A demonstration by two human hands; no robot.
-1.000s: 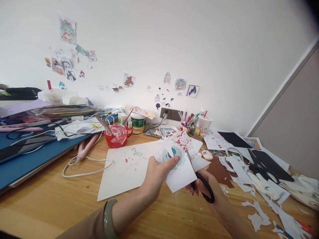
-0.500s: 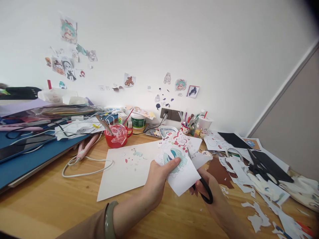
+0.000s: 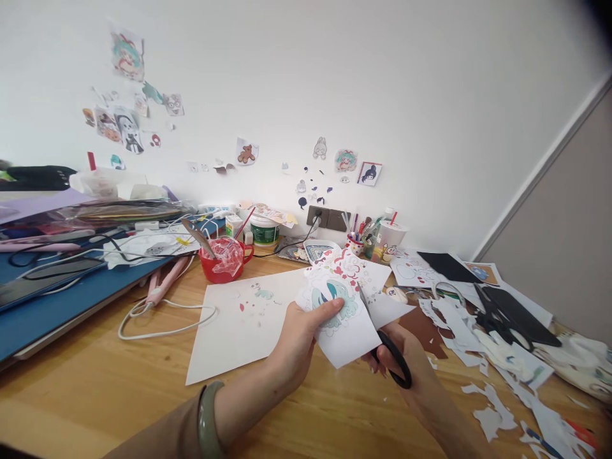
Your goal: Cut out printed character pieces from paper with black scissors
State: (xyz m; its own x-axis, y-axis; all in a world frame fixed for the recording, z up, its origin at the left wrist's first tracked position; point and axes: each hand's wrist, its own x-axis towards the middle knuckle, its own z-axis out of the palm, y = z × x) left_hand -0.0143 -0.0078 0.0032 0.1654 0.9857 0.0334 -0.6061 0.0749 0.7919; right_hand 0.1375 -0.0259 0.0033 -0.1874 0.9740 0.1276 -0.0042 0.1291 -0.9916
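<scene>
My left hand (image 3: pixel 306 325) pinches a sheet of white paper (image 3: pixel 351 341), its thumb lying on top. A teal-haired drawing (image 3: pixel 331 296) and red patterns (image 3: pixel 342 264) are printed on the sheet. Black-handled scissors (image 3: pixel 400 366) are in my right hand (image 3: pixel 399 347), fingers in the loops. Their blade lies along the sheet's right side, where a partly cut flap (image 3: pixel 389 310) sticks out to the right. Part of the blades is hidden by paper. Beneath and to the left, a larger white sheet (image 3: pixel 229 344) with small cut-out pieces rests on the wooden table (image 3: pixel 157 395).
Paper scraps (image 3: pixel 497 414) and a second pair of black scissors (image 3: pixel 497 319) lie at the right. A red mug (image 3: pixel 222 264), a green-labelled tub (image 3: pixel 264 231) and a pen cup (image 3: pixel 354 245) stand along the back. Cables (image 3: pixel 167 331) and a blue board (image 3: pixel 48 319) occupy the left.
The scissors have moved slightly down and right along the paper. The flap extends further right, and the held sheet has turned and risen slightly at its lower corner.
</scene>
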